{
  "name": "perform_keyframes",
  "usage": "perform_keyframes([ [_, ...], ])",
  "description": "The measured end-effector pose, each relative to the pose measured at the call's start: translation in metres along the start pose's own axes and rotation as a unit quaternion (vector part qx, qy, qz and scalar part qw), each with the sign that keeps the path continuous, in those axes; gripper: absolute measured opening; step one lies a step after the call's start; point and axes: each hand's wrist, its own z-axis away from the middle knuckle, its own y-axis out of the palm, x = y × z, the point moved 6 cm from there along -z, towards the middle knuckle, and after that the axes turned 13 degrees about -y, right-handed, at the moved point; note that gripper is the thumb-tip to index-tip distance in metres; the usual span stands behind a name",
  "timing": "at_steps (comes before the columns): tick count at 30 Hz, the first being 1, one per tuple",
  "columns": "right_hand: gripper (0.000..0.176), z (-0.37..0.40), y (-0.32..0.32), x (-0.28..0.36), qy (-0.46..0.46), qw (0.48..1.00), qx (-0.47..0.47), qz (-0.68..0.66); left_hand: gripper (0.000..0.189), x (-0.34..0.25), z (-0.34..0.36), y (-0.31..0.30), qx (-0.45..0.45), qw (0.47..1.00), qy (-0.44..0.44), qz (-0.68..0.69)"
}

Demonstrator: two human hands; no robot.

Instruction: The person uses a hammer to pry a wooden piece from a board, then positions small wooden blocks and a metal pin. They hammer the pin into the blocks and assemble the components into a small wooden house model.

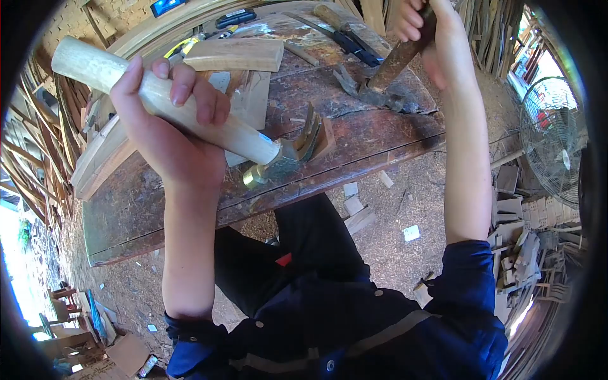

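Note:
My left hand (180, 107) is wrapped round the thick pale wooden handle of a claw hammer (250, 140). The hammer's brass-coloured face and dark claw are at the handle's lower right end, over the worktable. At the upper right, my right hand (434, 38) grips the dark, rusty-looking handle of a second hammer (394, 66). That hammer's dark metal head with its claw is at the table's right end. Beside the first hammer's claw is a small brown wood piece (326, 139).
On the worn worktable (354, 152) are a curved wood block (234, 54), pale boards (256, 95) and several tools at the back. A wire fan (551, 136) stands at the right. Wood scraps (354, 206) lie on the floor, and lumber leans at both sides.

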Motion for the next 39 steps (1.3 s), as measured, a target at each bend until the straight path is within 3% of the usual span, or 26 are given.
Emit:
perform_keyframes([
  [1, 0.031, 0.008, 0.01, 0.01, -0.02, 0.995, -0.021, 0.099, 0.031, 0.0, 0.0, 0.001, 0.008, 1.0, 0.001, -0.002],
  [3, 0.032, 0.0, 0.003, 0.022, -0.013, 0.981, 0.127, 0.145, 0.031, 0.0, -0.001, 0.0, 0.011, 1.0, -0.003, 0.007],
  [5, 0.03, -0.002, -0.021, 0.031, 0.079, 0.928, 0.15, 0.332, 0.031, -0.001, 0.0, -0.003, 0.006, 1.0, -0.008, 0.011],
  [7, 0.056, -0.002, -0.037, 0.048, 0.112, 0.874, 0.277, 0.383, 0.031, -0.001, 0.0, -0.003, 0.004, 1.0, -0.012, 0.014],
  [10, 0.075, 0.031, -0.033, 0.033, 0.155, 0.886, 0.3, 0.318, 0.031, 0.0, -0.001, -0.003, 0.018, 0.999, -0.022, 0.029],
  [14, 0.066, 0.055, -0.038, 0.025, 0.107, 0.915, 0.214, 0.324, 0.031, 0.001, -0.001, -0.005, 0.021, 0.999, -0.027, 0.024],
  [16, 0.054, 0.069, -0.043, 0.019, 0.106, 0.924, 0.246, 0.273, 0.031, 0.001, -0.001, -0.003, 0.009, 0.999, -0.027, 0.025],
  [18, 0.06, 0.088, -0.045, 0.023, 0.105, 0.949, 0.193, 0.228, 0.031, 0.0, -0.002, -0.004, 0.018, 0.999, -0.022, 0.023],
  [23, 0.027, 0.126, -0.06, 0.015, 0.081, 0.97, 0.102, 0.203, 0.032, -0.001, -0.002, -0.012, 0.007, 0.999, -0.02, 0.042],
  [30, 0.03, 0.153, -0.067, 0.005, 0.099, 0.979, 0.01, 0.18, 0.032, -0.001, -0.003, -0.018, 0.029, 0.997, -0.016, 0.065],
  [33, 0.031, 0.16, -0.071, 0.003, 0.044, 0.989, 0.015, 0.143, 0.032, -0.002, -0.005, -0.019, 0.031, 0.996, -0.016, 0.077],
  [39, 0.04, 0.169, -0.06, 0.018, -0.18, 0.981, 0.034, 0.06, 0.032, 0.001, -0.011, -0.03, 0.04, 0.992, -0.039, 0.112],
])
